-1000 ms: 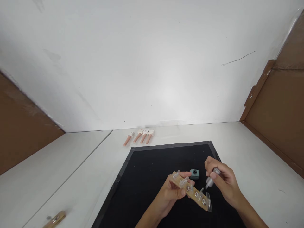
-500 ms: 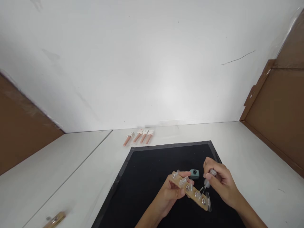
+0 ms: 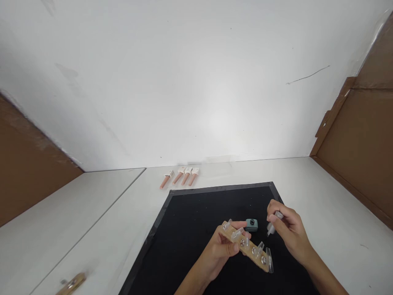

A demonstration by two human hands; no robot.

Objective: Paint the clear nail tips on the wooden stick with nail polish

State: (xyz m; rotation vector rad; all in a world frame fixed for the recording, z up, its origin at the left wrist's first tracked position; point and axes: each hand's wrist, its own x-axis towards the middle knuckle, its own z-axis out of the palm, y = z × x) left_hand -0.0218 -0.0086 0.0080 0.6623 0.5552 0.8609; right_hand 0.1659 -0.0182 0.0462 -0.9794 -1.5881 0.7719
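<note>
My left hand [image 3: 220,250] grips a narrow wooden strip [image 3: 248,253] between thumb and fingers, tilted down to the right. Along it run several round metal studs, with clear false nail tips [image 3: 237,233] standing up at different angles. Just off the strip's lower right end, my right hand [image 3: 287,227] pinches a nail polish brush by its greyish cap [image 3: 278,216]. The brush's thin end points down-left, apart from the nail tips. Between the hands sits a small teal bottle [image 3: 251,226] with a dark round opening, close to my left fingertips.
A black mat [image 3: 184,229] with a grey border lies under the hands on the white table [image 3: 110,229]. Several small white bottles with long pinkish caps [image 3: 186,177] lie behind it. Another wooden strip [image 3: 72,283] is at lower left. Brown cardboard panels [image 3: 362,151] flank both sides.
My right hand has drawn the brush up and right, away from the nail tip near the strip's right end. My left hand and the strip stay nearly where they were.
</note>
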